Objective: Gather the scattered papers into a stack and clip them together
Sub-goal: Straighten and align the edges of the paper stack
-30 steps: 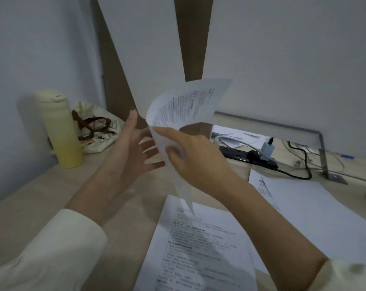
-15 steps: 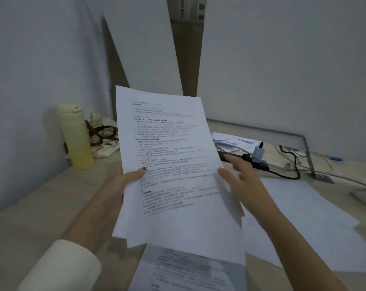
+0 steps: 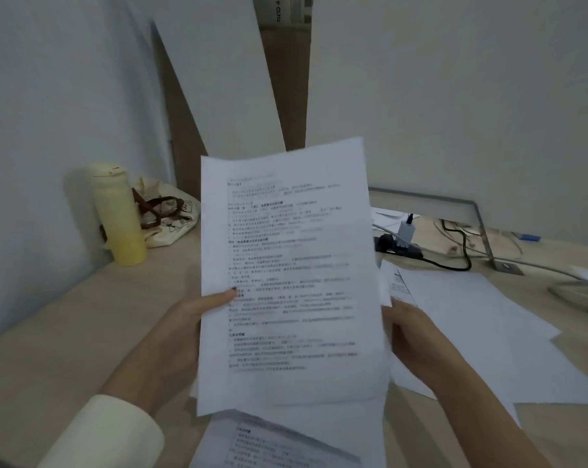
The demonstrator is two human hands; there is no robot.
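Observation:
I hold a few printed sheets (image 3: 285,271) upright in front of me, above the desk. My left hand (image 3: 187,329) grips their left edge, thumb on the printed side. My right hand (image 3: 410,332) is at their right edge, its fingers hidden behind the paper. Another printed sheet (image 3: 285,444) lies flat on the desk under the held ones. More sheets (image 3: 481,332), mostly blank side up, lie spread on the desk to the right. No clip is visible.
A yellow flask (image 3: 118,214) and a cloth bag (image 3: 169,214) stand at the back left by the wall. A black power strip (image 3: 399,246) with cables (image 3: 461,244) and a metal bracket (image 3: 481,224) are behind the papers on the wooden desk (image 3: 66,332).
One second ago my right hand held a curled sheet alone; now it lies flat with the others, gripped by both hands. The view has tilted slightly up.

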